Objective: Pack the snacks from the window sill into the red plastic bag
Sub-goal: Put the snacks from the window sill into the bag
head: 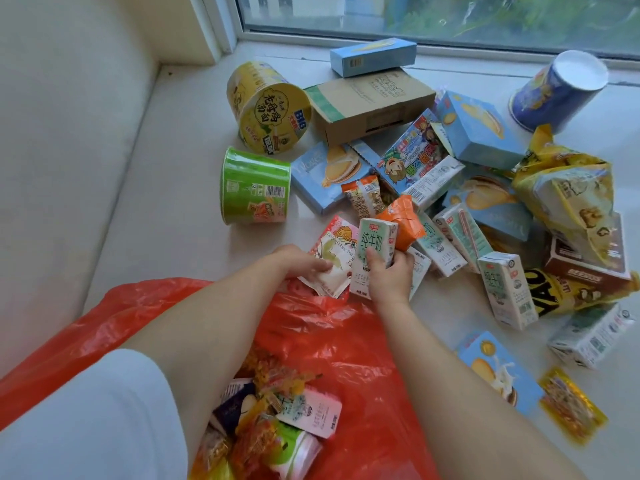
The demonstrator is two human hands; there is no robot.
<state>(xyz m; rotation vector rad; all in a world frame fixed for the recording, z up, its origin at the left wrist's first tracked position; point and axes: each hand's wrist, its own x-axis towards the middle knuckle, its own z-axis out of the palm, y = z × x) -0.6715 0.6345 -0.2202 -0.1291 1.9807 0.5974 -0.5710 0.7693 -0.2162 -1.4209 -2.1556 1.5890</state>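
- Two grips at once: right hand (389,271) pinching milk carton (372,258), left hand (304,263) pinching pale snack packet (332,261).
- Risk: slack red plastic bag (329,327) mouth folding shut, carton landing back on window sill (194,216).

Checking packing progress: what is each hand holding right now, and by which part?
The right hand grips a milk carton around its lower half. The left hand holds a flat white snack packet by its near edge.
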